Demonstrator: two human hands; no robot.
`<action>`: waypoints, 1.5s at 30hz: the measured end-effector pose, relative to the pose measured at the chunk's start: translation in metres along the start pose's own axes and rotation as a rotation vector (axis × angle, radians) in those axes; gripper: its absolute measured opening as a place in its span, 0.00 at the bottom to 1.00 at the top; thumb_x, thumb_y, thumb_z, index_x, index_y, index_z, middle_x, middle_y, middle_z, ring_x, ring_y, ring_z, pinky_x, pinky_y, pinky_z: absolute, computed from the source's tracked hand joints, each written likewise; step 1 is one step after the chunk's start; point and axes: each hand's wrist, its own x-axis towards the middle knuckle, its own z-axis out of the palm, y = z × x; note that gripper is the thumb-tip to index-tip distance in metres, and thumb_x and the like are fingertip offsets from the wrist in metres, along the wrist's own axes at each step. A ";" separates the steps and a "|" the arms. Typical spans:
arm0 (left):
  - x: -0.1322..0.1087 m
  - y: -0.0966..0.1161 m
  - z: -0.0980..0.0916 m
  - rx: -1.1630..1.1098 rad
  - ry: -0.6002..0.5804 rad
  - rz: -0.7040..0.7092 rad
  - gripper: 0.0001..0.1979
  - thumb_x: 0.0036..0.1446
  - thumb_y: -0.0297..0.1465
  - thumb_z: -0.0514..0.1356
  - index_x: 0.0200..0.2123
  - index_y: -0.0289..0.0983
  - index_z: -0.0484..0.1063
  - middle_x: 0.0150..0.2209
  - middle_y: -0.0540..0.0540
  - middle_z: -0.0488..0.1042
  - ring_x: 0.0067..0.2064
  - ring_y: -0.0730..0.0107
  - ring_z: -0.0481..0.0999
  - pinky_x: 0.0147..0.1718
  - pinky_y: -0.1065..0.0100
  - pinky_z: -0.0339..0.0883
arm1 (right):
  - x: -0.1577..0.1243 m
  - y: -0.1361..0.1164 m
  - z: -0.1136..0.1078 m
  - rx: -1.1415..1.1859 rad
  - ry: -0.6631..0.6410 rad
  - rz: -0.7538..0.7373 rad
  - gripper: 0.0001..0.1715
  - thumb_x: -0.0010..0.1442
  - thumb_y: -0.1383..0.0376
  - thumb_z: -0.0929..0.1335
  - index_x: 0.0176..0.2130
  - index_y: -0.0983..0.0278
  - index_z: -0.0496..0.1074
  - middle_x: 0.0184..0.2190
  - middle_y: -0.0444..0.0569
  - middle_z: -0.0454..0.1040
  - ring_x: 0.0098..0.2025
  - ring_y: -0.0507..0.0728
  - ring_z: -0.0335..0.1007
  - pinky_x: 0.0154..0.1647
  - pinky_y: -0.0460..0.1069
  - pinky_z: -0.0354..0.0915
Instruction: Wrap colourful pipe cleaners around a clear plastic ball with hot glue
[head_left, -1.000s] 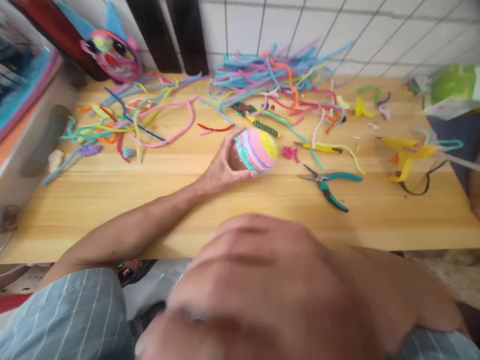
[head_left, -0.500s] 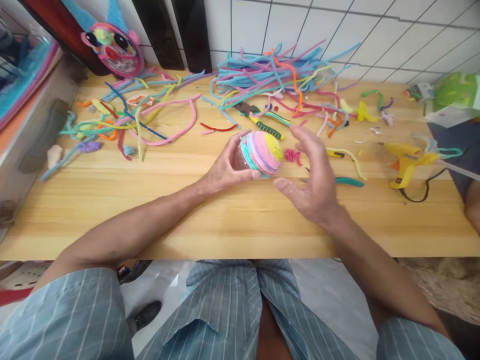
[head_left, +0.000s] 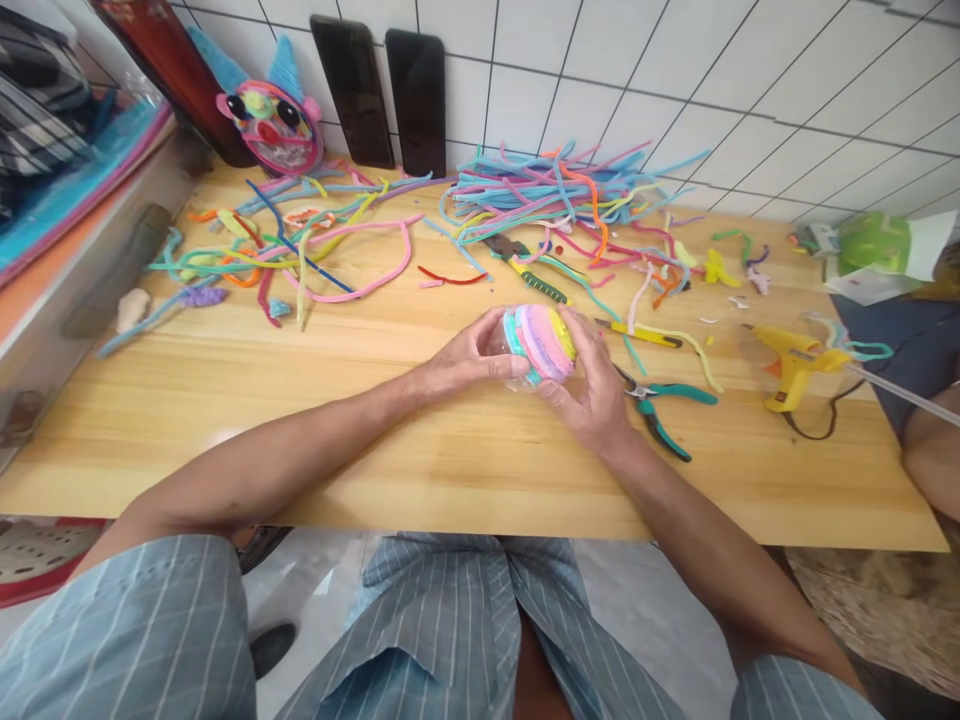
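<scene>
Between my two hands is a round clear container (head_left: 545,343) wrapped in bands of pipe cleaner, turquoise, pink, purple and yellow. My left hand (head_left: 478,352) grips its clear end, thumb along the near side. My right hand (head_left: 598,392) closes on the yellow end with thumb and fingers. The container is tilted on its side above the wooden table (head_left: 420,455). Just right of my right hand lie teal-handled pliers (head_left: 660,405) with handles spread. A yellow utility knife (head_left: 645,333) lies beyond them, and green-and-yellow pliers (head_left: 529,270) rest behind the container.
A heap of pipe cleaners (head_left: 525,190) lies along the tiled wall, with loose ones (head_left: 285,245) to the left. Two dark phones (head_left: 417,105) lean there beside a decorated figure (head_left: 281,130). A yellow glue gun (head_left: 795,365) sits at right, near another person's arm (head_left: 930,450).
My right hand, open and apart from the container before, has closed on its yellow end. The view has shifted, and the teal-handled pliers show more fully. A pink coil is now hidden.
</scene>
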 end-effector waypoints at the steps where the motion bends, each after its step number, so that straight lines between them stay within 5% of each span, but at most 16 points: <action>1: 0.000 0.001 0.001 -0.020 -0.003 -0.011 0.45 0.49 0.49 0.83 0.65 0.39 0.74 0.65 0.35 0.80 0.67 0.43 0.80 0.65 0.52 0.76 | 0.000 -0.001 0.001 0.004 0.015 -0.011 0.51 0.76 0.43 0.68 0.84 0.55 0.49 0.81 0.60 0.62 0.82 0.74 0.59 0.81 0.76 0.60; 14: 0.000 0.008 0.009 -0.156 -0.005 -0.079 0.40 0.49 0.47 0.84 0.60 0.38 0.78 0.61 0.36 0.83 0.64 0.47 0.83 0.62 0.55 0.75 | 0.002 -0.002 0.007 0.035 0.027 -0.012 0.59 0.69 0.43 0.76 0.83 0.53 0.49 0.80 0.62 0.64 0.80 0.76 0.63 0.77 0.74 0.67; 22: 0.000 0.005 0.006 -0.094 0.025 -0.109 0.45 0.53 0.59 0.78 0.65 0.42 0.74 0.69 0.35 0.77 0.68 0.42 0.78 0.64 0.50 0.75 | 0.005 -0.003 0.010 -0.099 0.046 0.029 0.60 0.63 0.49 0.80 0.81 0.55 0.54 0.76 0.61 0.68 0.77 0.75 0.66 0.77 0.75 0.67; 28: -0.002 -0.001 0.001 0.403 0.188 0.145 0.60 0.49 0.60 0.79 0.76 0.43 0.61 0.79 0.29 0.60 0.78 0.33 0.65 0.75 0.38 0.63 | 0.009 -0.005 0.021 -0.259 0.071 -0.012 0.57 0.69 0.52 0.75 0.82 0.58 0.46 0.77 0.66 0.65 0.78 0.77 0.63 0.77 0.79 0.63; 31: 0.001 -0.007 -0.005 0.616 0.107 0.293 0.63 0.46 0.62 0.79 0.77 0.40 0.61 0.77 0.26 0.64 0.78 0.31 0.65 0.78 0.34 0.57 | 0.011 -0.005 0.027 -0.317 0.034 -0.024 0.53 0.73 0.46 0.69 0.82 0.59 0.45 0.77 0.67 0.65 0.77 0.78 0.64 0.77 0.80 0.61; 35: 0.004 -0.012 -0.009 0.695 0.021 0.375 0.65 0.46 0.65 0.78 0.77 0.38 0.61 0.75 0.26 0.66 0.78 0.31 0.65 0.80 0.35 0.56 | 0.012 -0.009 0.024 -0.325 -0.010 -0.031 0.52 0.74 0.43 0.67 0.82 0.59 0.47 0.77 0.66 0.65 0.78 0.78 0.62 0.79 0.80 0.59; 40: 0.004 -0.011 -0.007 0.716 0.019 0.356 0.57 0.57 0.60 0.75 0.78 0.39 0.60 0.76 0.26 0.65 0.78 0.33 0.66 0.79 0.35 0.57 | 0.016 -0.011 0.000 -0.277 -0.038 -0.076 0.65 0.66 0.36 0.73 0.83 0.56 0.45 0.82 0.64 0.57 0.82 0.82 0.53 0.80 0.83 0.54; 45: 0.006 -0.016 -0.007 0.739 -0.004 0.417 0.58 0.55 0.59 0.77 0.77 0.39 0.59 0.76 0.26 0.65 0.78 0.34 0.66 0.78 0.34 0.59 | 0.018 -0.005 0.002 -0.239 -0.124 -0.162 0.61 0.70 0.34 0.69 0.83 0.60 0.47 0.80 0.66 0.60 0.82 0.80 0.55 0.80 0.81 0.56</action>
